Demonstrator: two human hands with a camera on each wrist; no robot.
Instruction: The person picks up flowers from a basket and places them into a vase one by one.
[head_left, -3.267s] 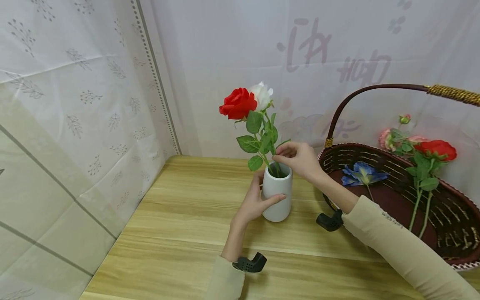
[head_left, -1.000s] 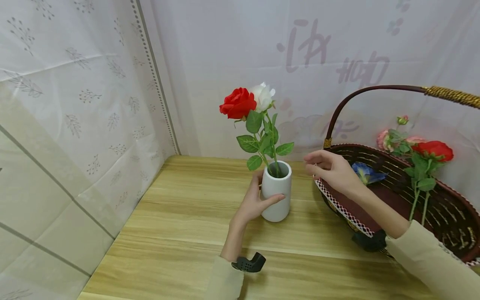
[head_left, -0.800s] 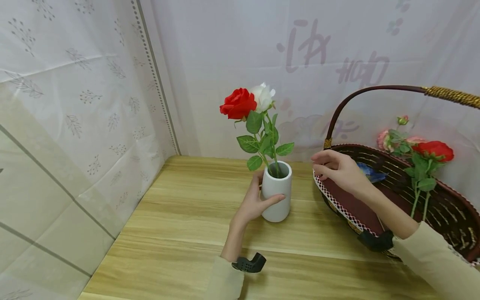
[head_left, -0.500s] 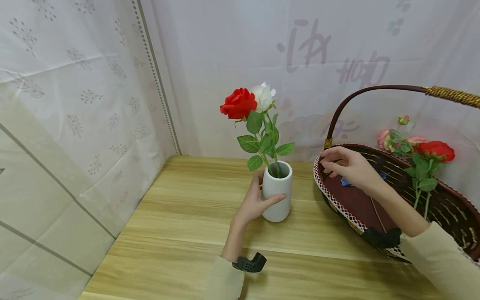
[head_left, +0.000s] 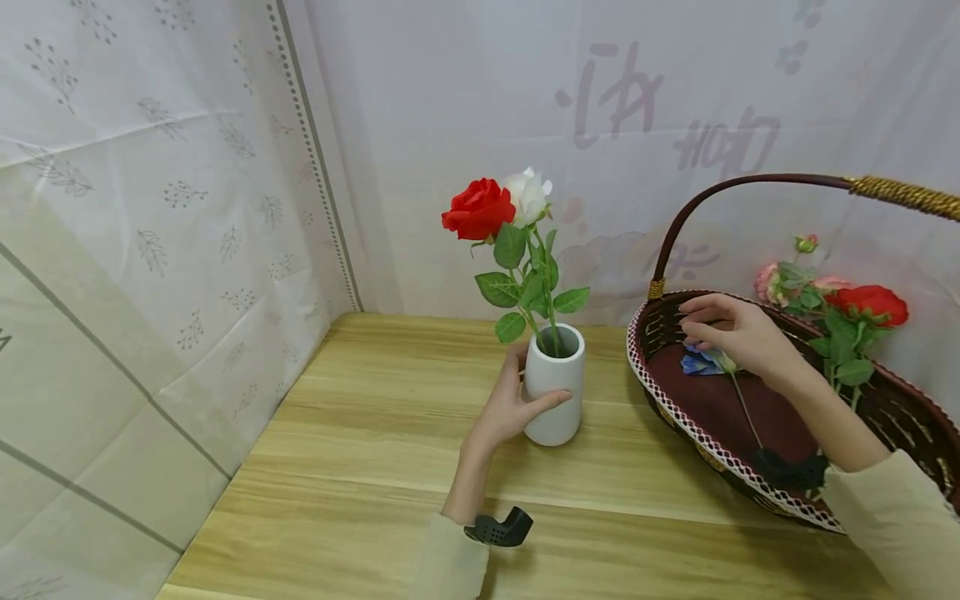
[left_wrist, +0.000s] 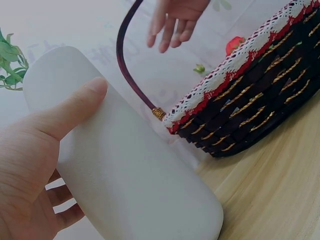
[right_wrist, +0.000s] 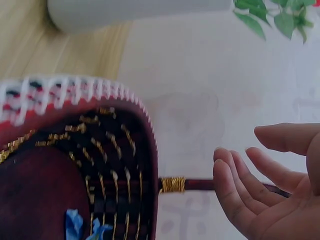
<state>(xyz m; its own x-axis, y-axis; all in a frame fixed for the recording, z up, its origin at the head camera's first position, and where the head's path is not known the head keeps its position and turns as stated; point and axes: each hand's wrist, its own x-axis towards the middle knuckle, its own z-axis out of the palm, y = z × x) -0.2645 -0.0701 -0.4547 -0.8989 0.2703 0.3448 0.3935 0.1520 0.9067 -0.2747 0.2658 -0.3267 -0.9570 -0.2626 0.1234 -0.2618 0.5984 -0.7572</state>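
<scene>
My left hand (head_left: 504, 410) grips a white vase (head_left: 553, 387) standing on the table, its thumb across the front. A red rose (head_left: 478, 210) and a white rose (head_left: 528, 197) stand in the vase, leafy stems down its mouth. Over the dark wicker basket (head_left: 705, 447) hovers my right hand (head_left: 750, 340), fingers loosely bent and holding nothing; the right wrist view shows a gap between thumb and fingers. Just below that hand, a blue flower (head_left: 701, 363) with a thin stem lies on the basket's floor, partly hidden by the hand.
Another red rose (head_left: 872, 303) and some pink flowers (head_left: 769, 283) lean at the basket's far right side. The basket's arched handle (head_left: 708, 200) rises behind the right hand. A pale printed curtain (head_left: 420, 100) hangs behind the wooden table (head_left: 360, 433).
My right hand has left the stems at the vase and moved right, over the basket and the blue flower. The left hand has stayed on the vase.
</scene>
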